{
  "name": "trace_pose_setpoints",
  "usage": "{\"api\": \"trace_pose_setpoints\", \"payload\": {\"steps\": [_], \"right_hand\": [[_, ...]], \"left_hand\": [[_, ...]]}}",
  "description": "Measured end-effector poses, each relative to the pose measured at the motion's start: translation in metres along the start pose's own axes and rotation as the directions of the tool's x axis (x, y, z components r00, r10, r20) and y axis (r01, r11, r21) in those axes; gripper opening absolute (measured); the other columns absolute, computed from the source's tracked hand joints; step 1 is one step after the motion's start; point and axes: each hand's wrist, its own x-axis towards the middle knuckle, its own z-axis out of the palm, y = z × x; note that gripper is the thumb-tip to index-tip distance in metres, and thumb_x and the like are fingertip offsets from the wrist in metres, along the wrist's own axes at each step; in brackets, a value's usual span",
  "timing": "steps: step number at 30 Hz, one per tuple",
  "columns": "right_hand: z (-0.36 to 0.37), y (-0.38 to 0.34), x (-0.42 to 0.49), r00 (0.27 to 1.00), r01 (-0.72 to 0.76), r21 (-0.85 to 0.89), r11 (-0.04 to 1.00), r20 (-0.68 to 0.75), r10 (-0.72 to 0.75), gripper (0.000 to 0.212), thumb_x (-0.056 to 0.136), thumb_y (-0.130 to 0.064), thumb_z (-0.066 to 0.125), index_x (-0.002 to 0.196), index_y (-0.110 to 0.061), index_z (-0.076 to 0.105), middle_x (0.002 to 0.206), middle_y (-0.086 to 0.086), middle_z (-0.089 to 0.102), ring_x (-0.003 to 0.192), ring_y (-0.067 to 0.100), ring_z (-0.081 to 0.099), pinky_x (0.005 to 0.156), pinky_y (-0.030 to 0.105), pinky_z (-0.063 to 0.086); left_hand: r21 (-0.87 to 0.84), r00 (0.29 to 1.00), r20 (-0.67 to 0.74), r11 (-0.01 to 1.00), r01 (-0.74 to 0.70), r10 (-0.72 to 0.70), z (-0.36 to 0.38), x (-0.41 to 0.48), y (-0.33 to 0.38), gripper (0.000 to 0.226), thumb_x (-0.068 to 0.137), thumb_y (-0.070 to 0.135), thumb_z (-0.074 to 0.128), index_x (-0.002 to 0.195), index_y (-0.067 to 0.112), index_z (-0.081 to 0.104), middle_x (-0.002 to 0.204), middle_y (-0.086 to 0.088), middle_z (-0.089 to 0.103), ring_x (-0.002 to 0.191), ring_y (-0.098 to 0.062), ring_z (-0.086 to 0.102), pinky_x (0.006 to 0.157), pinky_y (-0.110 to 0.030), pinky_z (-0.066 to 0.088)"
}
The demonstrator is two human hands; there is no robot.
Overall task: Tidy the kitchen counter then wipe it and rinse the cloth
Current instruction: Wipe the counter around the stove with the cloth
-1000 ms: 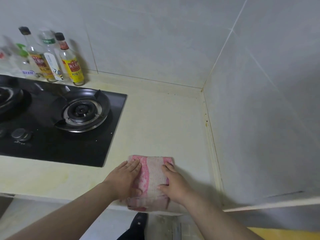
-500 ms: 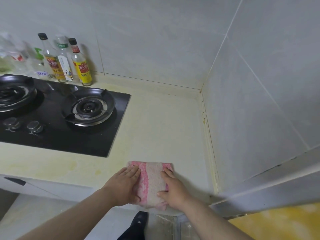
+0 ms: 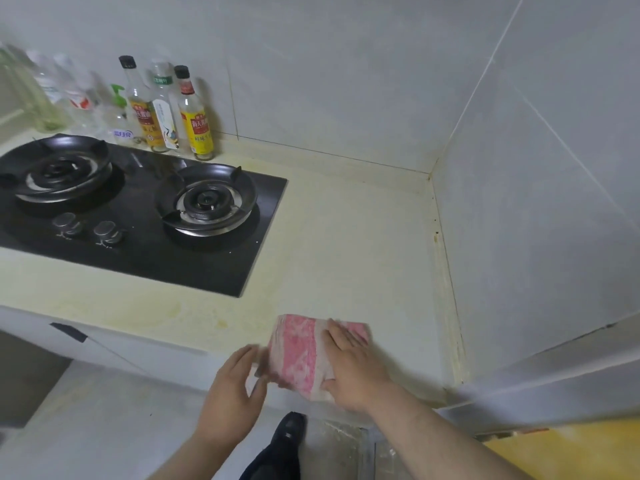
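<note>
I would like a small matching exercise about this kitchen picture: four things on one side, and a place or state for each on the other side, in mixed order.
Things
1. cloth
2. left hand
3. yellow-label bottle
4. two knobs

Places or states
A. on the black stove, front part
B. folded, at the counter front edge, under the right hand
C. standing by the back wall
D. open, beside the cloth

Pairs: 1-B, 2-D, 3-C, 4-A
</note>
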Motion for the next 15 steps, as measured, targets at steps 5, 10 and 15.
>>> {"api": "trace_pose_setpoints", "payload": {"steps": [5, 10, 15], "right_hand": [[0.005, -0.01, 0.015, 0.997, 0.047, -0.032, 0.998, 0.058, -0.045, 0.101, 0.086, -0.064, 0.046, 0.155, -0.018, -0.012, 0.159, -0.005, -0.022, 0.148, 0.014, -0.018, 0.121, 0.036, -0.01], [0.012, -0.035, 0.038, 0.997, -0.06, -0.115, 0.992, 0.049, 0.066, 0.103, 0.087, -0.076, 0.029, 0.153, -0.013, -0.018, 0.16, 0.007, -0.026, 0.147, 0.022, -0.024, 0.121, 0.042, -0.012], [0.014, -0.06, 0.058, 0.998, -0.049, -0.132, 0.99, 0.025, 0.052, 0.099, 0.089, -0.076, 0.023, 0.152, -0.012, -0.021, 0.159, 0.009, -0.028, 0.146, 0.024, -0.027, 0.119, 0.041, -0.016]], "left_hand": [[-0.252, 0.887, -0.121, 0.878, 0.407, -0.446, -0.018, -0.008, -0.043, 0.059, 0.097, 0.018, 0.053, 0.15, 0.013, 0.029, 0.153, -0.005, 0.034, 0.134, -0.026, 0.042, 0.106, -0.042, 0.039], [-0.407, 0.831, 0.059, 0.747, 0.526, -0.553, -0.032, 0.018, -0.062, 0.061, 0.099, 0.014, 0.045, 0.154, 0.017, 0.019, 0.154, -0.01, 0.035, 0.136, -0.027, 0.041, 0.099, -0.036, 0.038], [-0.486, 0.818, 0.109, 0.688, 0.539, -0.564, -0.031, 0.015, -0.075, 0.065, 0.097, 0.002, 0.044, 0.155, 0.023, 0.02, 0.155, 0.002, 0.032, 0.132, -0.02, 0.045, 0.051, -0.004, 0.041]]}}
